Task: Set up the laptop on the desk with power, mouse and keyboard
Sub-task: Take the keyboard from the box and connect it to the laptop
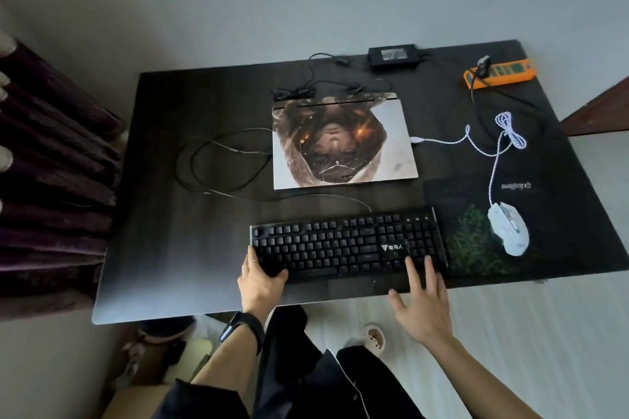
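Left hand grips the keyboard corner; right hand rests spread-fingered on its edge.

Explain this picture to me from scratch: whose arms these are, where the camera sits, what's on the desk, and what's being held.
There is no machine here. A person wears a camera on the head, so this single picture looks down at their own two arms. The left hand grips the left end of a black keyboard. The right hand is open, with its fingers touching the keyboard's right end. Beyond it on the dark desk lie a closed laptop, a white mouse on a pad, a power brick and an orange power strip.
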Demonstrator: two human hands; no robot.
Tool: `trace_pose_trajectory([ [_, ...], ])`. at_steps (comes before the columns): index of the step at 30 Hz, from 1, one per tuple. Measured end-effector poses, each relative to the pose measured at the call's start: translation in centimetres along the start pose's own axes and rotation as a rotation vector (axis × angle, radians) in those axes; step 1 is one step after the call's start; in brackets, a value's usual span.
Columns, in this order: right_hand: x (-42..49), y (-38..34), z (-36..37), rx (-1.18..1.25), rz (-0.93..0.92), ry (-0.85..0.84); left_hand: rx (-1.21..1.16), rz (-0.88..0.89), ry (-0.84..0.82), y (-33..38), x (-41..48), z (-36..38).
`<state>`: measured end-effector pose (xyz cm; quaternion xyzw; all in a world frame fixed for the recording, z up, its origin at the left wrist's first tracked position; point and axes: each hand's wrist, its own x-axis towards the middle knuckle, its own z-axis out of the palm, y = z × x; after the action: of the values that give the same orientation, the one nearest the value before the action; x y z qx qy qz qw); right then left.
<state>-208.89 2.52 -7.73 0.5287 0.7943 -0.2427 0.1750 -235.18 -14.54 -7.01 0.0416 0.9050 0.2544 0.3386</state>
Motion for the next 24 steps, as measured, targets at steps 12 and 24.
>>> trace_pose_trajectory([
  [12, 0.8, 4.0, -0.6, 0.058, -0.084, -0.031, 0.096, 0.053, 0.016, 0.4, -0.4, 2.7],
  [24, 0.1, 4.4, -1.1, 0.113, -0.139, -0.064, 0.25, 0.053, 0.042, 0.5, -1.0, 3.2],
])
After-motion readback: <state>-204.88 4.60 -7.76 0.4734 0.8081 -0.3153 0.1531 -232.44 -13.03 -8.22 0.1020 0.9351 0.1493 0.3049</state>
